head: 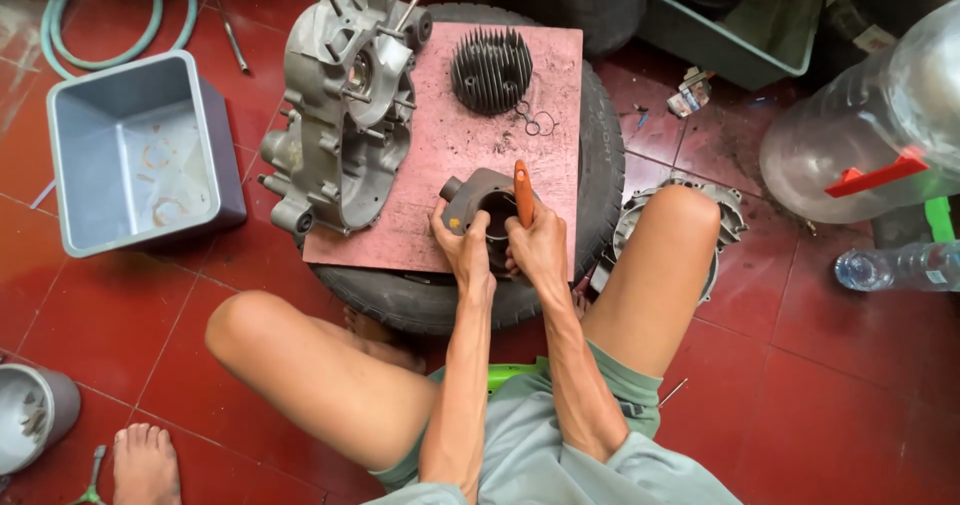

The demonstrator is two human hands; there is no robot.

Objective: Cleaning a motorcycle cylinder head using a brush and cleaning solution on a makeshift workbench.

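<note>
two hands work on a grey engine cylinder (480, 210) resting at the near edge of a reddish board (450, 145) laid over a tyre (600, 155). left hand (465, 250) is closed around the cylinder's near-left side, steadying it. right hand (538, 245) is wrapped tight around an orange-handled tool (523, 193), held upright against the cylinder's bore; its tip is hidden. a crankcase (345, 115) lies on the board's left, a finned cylinder head (491, 68) at the far side. a grey tub (140, 150) sits on the floor, well apart.
</note>
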